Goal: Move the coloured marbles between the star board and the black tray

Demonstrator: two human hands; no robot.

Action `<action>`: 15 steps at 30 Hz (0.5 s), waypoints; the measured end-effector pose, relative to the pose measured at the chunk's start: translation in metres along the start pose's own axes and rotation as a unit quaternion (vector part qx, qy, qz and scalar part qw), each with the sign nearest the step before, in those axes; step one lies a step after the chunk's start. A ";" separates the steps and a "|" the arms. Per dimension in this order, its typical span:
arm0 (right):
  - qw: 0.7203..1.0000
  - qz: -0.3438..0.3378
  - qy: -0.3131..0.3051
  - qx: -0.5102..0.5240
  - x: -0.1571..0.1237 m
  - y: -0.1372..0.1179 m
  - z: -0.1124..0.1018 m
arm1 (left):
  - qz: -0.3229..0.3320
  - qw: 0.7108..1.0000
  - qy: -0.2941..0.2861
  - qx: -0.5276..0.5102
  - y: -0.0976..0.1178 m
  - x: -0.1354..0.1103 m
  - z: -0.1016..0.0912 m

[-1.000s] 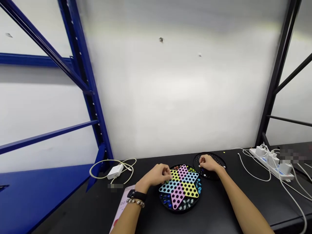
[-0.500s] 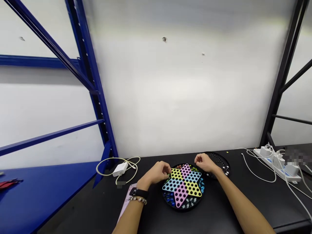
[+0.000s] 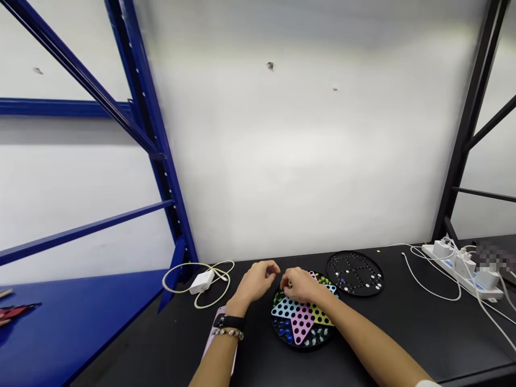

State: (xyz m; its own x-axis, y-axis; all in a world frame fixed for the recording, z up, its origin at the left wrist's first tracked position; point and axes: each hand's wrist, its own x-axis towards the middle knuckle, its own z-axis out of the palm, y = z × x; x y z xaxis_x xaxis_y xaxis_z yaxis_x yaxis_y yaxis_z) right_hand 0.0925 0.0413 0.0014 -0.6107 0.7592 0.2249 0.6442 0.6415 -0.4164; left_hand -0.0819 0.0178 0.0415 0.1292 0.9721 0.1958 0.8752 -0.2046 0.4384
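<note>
On the black table lies a round Chinese checkers board, its star of pink, yellow and light blue points ringed by coloured marbles in the outer tray. My left hand, with a dark wristband and a beaded bracelet, hovers just past the board's left edge. Its thumb and fingers are apart, and nothing shows between them. Over the star's upper left part is my right hand, fingers curled down and pinched together. It covers the upper yellow point. Whatever those fingertips hold, if anything, is hidden. Blue marbles and whitish marbles show along the near rim.
Behind the board at right lies a round black tray with small white pieces. A phone rests under my left forearm. A white charger with a looped cable is at left, a power strip with plugs at right.
My right hand has moved left from beside the black tray to over the star, uncovering the tray. My left hand has lifted slightly off the board's left edge, its fingers opening.
</note>
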 end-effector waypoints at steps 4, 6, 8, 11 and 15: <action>0.998 -0.013 0.017 -0.060 0.003 -0.004 0.003 | 0.005 1.000 0.007 -0.004 0.006 -0.001 -0.001; 0.998 -0.012 0.006 -0.069 0.003 -0.007 0.005 | 0.003 1.000 0.007 -0.005 0.008 -0.001 -0.001; 0.997 -0.003 -0.003 -0.081 0.000 -0.012 0.006 | 0.001 1.000 0.007 -0.006 0.010 -0.002 -0.002; 0.993 -0.010 0.005 -0.114 -0.006 -0.021 0.005 | 0.008 1.000 0.008 -0.010 0.014 -0.003 -0.003; 0.992 -0.020 0.041 -0.120 -0.016 -0.016 -0.015 | 0.020 1.000 0.018 -0.009 0.016 -0.003 -0.001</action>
State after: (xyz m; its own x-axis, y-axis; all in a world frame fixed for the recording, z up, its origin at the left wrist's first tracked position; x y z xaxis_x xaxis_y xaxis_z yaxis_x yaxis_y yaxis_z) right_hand 0.0992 0.0205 0.0173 -0.6049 0.7326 0.3122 0.7171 0.6716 -0.1864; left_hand -0.0686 0.0116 0.0485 0.1476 0.9582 0.2450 0.8607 -0.2465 0.4455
